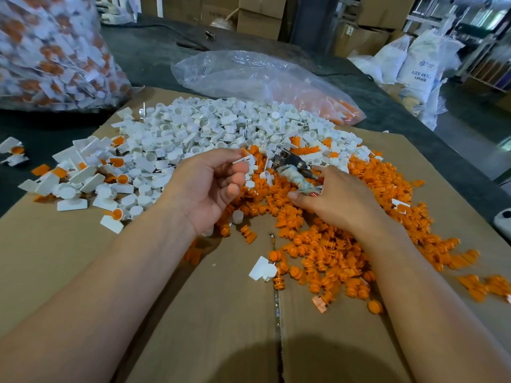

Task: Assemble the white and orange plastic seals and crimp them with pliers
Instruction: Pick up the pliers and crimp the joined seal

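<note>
Two hands above the orange pieces (pixel 326 244): left hand (pixel 213 183), palm up, grip pinching a white seal (pixel 246 159) at its fingertips. Right hand (pixel 340 194), palm down, grip closed round the pliers (pixel 290 165), their head just right of that seal.

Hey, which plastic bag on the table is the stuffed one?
The far-left bag, bulging full, white and orange inside; the clear bag mid-table lies slack and mostly empty.
</note>
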A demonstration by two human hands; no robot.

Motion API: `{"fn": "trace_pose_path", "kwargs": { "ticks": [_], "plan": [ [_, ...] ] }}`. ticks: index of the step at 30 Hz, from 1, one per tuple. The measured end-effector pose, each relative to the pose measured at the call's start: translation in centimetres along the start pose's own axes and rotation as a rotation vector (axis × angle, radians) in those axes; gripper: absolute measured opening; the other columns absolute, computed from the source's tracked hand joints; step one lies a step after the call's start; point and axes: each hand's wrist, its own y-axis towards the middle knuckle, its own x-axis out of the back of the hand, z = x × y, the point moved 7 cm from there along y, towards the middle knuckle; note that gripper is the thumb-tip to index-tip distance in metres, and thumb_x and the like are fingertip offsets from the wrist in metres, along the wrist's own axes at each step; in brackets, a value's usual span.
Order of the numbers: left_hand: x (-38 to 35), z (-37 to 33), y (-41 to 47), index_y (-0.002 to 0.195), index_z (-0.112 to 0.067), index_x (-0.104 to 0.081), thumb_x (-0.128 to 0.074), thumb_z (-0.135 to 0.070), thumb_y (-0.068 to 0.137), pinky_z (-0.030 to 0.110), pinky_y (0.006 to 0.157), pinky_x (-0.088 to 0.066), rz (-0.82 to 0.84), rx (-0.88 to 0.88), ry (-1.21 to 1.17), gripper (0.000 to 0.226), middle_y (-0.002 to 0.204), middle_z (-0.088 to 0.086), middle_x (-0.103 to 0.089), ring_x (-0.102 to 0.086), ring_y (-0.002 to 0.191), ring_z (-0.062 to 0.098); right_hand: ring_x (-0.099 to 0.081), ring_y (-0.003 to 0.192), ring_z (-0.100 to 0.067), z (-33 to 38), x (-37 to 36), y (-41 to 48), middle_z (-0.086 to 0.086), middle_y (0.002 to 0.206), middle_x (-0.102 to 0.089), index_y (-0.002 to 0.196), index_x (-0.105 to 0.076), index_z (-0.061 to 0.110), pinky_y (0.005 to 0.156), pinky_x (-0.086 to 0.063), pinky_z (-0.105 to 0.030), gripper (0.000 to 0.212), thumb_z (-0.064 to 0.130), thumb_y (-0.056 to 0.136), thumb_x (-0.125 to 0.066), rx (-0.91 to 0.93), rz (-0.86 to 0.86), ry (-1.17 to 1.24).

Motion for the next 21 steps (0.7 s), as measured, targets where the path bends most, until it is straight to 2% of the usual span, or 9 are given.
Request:
{"fn": "trace_pose_path", "kwargs": {
  "ticks": [5, 10, 17, 19, 21],
  "plan": [
    [0.0, 0.1, -0.1, 0.074, -0.006, -0.058, -0.055, -0.006, 0.087, 0.01, 0.029, -0.036, -0.017, 0.018, -0.022, 0.013, 0.041, 0.0, -0.053, -0.047, 0.03, 0.004, -0.05, 0.111, -0.026, -0.1, -0.1, 0.0, -0.007, 0.125, -0.052, 0.13, -0.04, 0.011, 0.076, -0.038, -0.033, 0.082, 0.069, 0.073, -0.054, -0.005, 0.015, -0.009],
    [0.2, 0.2, -0.1, 0.076, -0.008, -0.059, -0.057, -0.007, 0.087, 0.01, 0.027, -0.033, -0.029, 0.039, 0.02, 0.011, 0.04, -0.002, -0.051, -0.044, 0.029, 0.003, -0.045, 0.12, -0.026, -0.2, -0.3, -0.1, -0.009, 0.135, -0.046, 0.137, -0.035, 0.012, 0.091, -0.039, -0.037, 0.09, 0.072, 0.071, -0.051, -0.005, 0.048, -0.034],
    [0.0, 0.5, -0.3, 0.074, -0.008, -0.059, -0.057, -0.007, 0.087, 0.009, 0.027, -0.031, -0.02, 0.069, 0.039, 0.013, 0.039, -0.002, -0.048, -0.041, 0.028, 0.003, -0.037, 0.121, -0.026, 0.1, -0.2, -0.1, -0.009, 0.13, -0.042, 0.132, -0.041, 0.014, 0.092, -0.034, -0.035, 0.087, 0.071, 0.068, -0.055, 0.039, 0.067, -0.016],
    [-0.1, 0.6, -0.4, 0.074, -0.008, -0.06, -0.058, -0.007, 0.086, 0.01, 0.026, -0.031, -0.022, 0.077, 0.057, 0.012, 0.039, -0.002, -0.048, -0.041, 0.027, 0.003, -0.037, 0.12, -0.022, 0.8, 0.5, -0.3, -0.005, 0.128, -0.043, 0.129, -0.045, 0.016, 0.092, -0.031, -0.03, 0.081, 0.067, 0.067, -0.059, 0.091, 0.006, 0.017],
    [-0.2, 0.7, -0.4, 0.075, -0.008, -0.06, -0.058, -0.007, 0.085, 0.01, 0.026, -0.031, -0.02, 0.084, 0.08, 0.011, 0.039, -0.002, -0.049, -0.042, 0.027, 0.003, -0.042, 0.111, -0.008, 2.3, 2.2, -1.0, 0.007, 0.117, -0.047, 0.123, -0.052, 0.023, 0.088, -0.028, -0.015, 0.066, 0.055, 0.068, -0.067, 0.209, -0.137, 0.204]
  ]
}}
